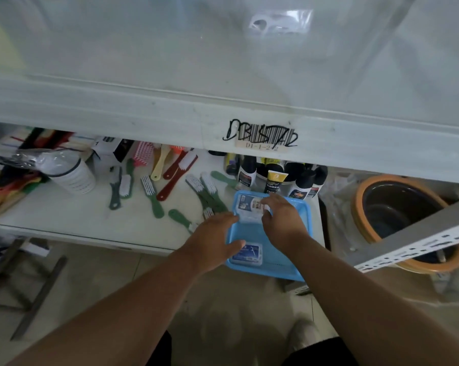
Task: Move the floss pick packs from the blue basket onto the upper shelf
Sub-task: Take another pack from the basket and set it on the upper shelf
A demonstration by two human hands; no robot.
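Observation:
A blue basket (283,270) sits at the right end of the lower shelf, overhanging its front edge. Two floss pick packs lie in it: one at the far end (248,207) and one at the near left corner (249,253). My right hand (282,220) reaches over the far pack with fingers curled on its right edge. My left hand (213,240) hovers at the basket's left rim, fingers spread, thumb over the near pack. The upper shelf (223,62) is white, and a clear bag of floss picks (278,22) lies at its back.
Green, red and yellow brushes (154,186) are scattered on the lower shelf left of the basket. Dark bottles and tubes (273,178) stand behind it. An orange-rimmed pot (397,215) sits to the right, behind a perforated metal rail (418,244).

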